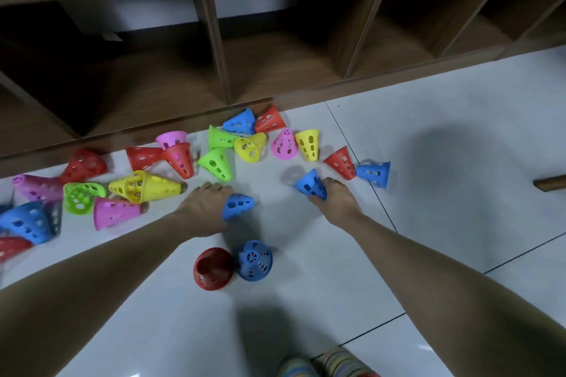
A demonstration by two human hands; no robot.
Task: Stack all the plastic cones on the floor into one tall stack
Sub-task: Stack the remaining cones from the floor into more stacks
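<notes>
Both hands are down on the floor with a blue cone each. The left hand has its fingers wrapped round a blue cone lying on its side, tip pointing right. The right hand grips a second blue one by the wide end, tip tilted up and to the left.

Just in front of the person, nearer than the hands, two cones stand upright side by side — a dark red one and a blue one, touching or nearly so.

Everything else is scattered along the foot of the shelf. Right of the right hand: a red cone and another blue. Middle bunch: yellow, pink, a second yellow on its side, two greens, blue and red right against the shelf base. Left side is a heap — reds, a pink, a yellow nested pair on its side, a green, pinks, a blue pair at the left edge.

Bottom edge — striped slippers, blurry.
</notes>
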